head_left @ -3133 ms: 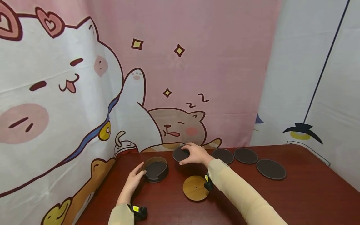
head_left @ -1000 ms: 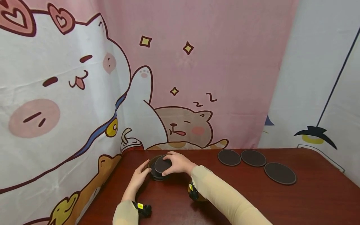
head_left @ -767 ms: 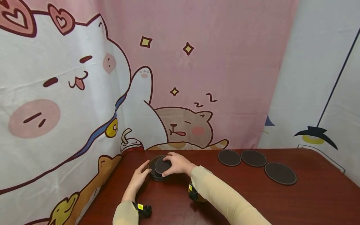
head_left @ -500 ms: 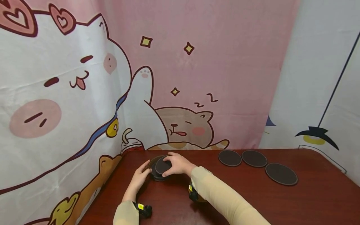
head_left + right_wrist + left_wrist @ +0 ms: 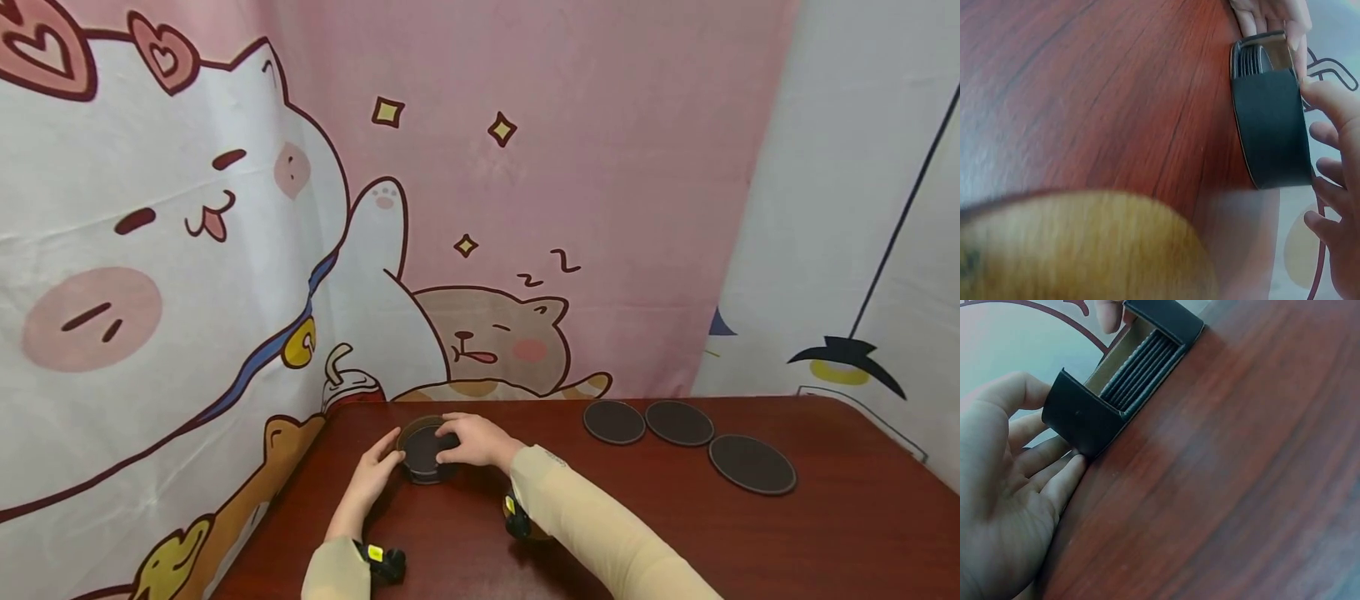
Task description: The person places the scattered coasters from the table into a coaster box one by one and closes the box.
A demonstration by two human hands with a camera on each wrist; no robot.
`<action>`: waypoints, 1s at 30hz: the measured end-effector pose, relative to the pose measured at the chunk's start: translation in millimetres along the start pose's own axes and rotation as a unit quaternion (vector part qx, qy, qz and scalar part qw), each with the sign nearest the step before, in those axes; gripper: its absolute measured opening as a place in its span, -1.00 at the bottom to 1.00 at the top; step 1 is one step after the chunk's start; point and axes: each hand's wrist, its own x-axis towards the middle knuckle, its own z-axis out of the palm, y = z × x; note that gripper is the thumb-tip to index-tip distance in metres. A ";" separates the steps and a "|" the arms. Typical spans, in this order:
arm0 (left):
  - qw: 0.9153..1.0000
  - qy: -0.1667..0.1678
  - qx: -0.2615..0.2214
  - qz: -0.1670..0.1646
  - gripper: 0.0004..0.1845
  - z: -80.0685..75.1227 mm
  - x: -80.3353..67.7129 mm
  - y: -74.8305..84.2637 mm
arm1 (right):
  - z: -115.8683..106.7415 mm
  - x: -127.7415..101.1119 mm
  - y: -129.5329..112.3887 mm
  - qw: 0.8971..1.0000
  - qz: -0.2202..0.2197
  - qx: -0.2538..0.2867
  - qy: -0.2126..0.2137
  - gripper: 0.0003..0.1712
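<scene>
A round black coaster holder [image 5: 426,477] with a brown inner wall and a notch in its front stands on the table. Several dark coasters [image 5: 1144,369] are stacked inside it, their edges showing through the notch. My left hand [image 5: 369,475] grips the holder's left wall, its fingers curled along the outside. On the opposite side, my right hand [image 5: 476,442] has its thumb over the rim and its fingers loosely bent beside the wall [image 5: 1272,128]. Nothing shows pinched between that thumb and the fingers.
Three dark round coasters lie at the back right: a left one [image 5: 613,422], a middle one [image 5: 679,423] and a right one [image 5: 752,464]. A round wooden disc [image 5: 1091,250] sits below my right wrist. A cartoon curtain [image 5: 600,208] hangs behind the reddish table [image 5: 637,508].
My right hand has carried a coaster left from above the table to the holder and let it down inside. My left hand has stayed at the holder.
</scene>
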 end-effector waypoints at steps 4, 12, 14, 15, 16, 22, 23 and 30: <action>1.000 0.000 0.000 0.005 -0.42 0.2 0.9 1.3 | -6.3 -5.8 10.9 1.000 0.001 0.012 0.011 -0.47; 1.000 -0.002 0.006 0.001 -0.42 -1.2 -2.3 -0.2 | -26.5 -27.4 51.6 0.999 0.024 0.022 0.041 -0.46; 1.000 -0.002 0.005 0.003 -0.42 -2.0 -3.4 -0.1 | -34.6 -34.2 62.3 0.998 0.029 0.022 0.052 -0.45; 1.000 -0.002 0.006 0.004 -0.42 -2.5 -3.9 0.0 | -38.7 -37.7 67.5 0.998 0.032 0.024 0.058 -0.45; 1.000 -0.002 0.006 0.004 -0.42 -3.0 -4.3 0.1 | -42.5 -41.3 72.6 0.997 0.036 0.024 0.063 -0.44; 1.000 -0.003 0.007 0.004 -0.42 -5.0 -5.3 1.2 | -60.9 -63.4 101.4 0.994 0.069 0.027 0.085 -0.37; 1.000 -0.004 0.007 0.006 -0.42 -5.0 -5.0 1.3 | -63.3 -67.5 106.2 0.993 0.073 0.027 0.090 -0.36; 1.000 -0.007 0.011 0.005 -0.42 -2.0 -6.2 0.6 | -76.3 -103.8 143.6 0.991 0.090 0.015 0.100 -0.22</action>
